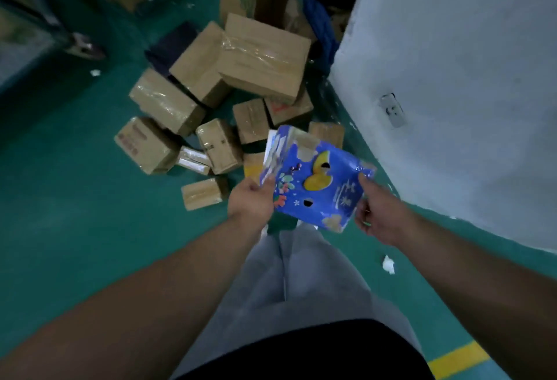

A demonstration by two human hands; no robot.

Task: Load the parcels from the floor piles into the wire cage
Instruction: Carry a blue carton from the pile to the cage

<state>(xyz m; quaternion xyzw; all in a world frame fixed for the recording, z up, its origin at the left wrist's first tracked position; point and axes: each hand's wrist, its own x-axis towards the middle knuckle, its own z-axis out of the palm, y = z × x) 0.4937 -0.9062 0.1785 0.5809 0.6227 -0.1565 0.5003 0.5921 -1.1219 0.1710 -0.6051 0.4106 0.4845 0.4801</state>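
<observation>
Blue printed carton: our left hand and right hand clasp opposite edges, fingers curled; contents hidden.
Brown cardboard parcels: piled on green floor.

Parcel between hands, above pile.

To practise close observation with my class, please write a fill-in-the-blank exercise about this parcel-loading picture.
The left hand and right hand hold a printed box that is mainly ____. The piled parcels beyond it are brown ____ boxes. The floor stripe is painted ____.
Missing words: blue; cardboard; yellow.
</observation>
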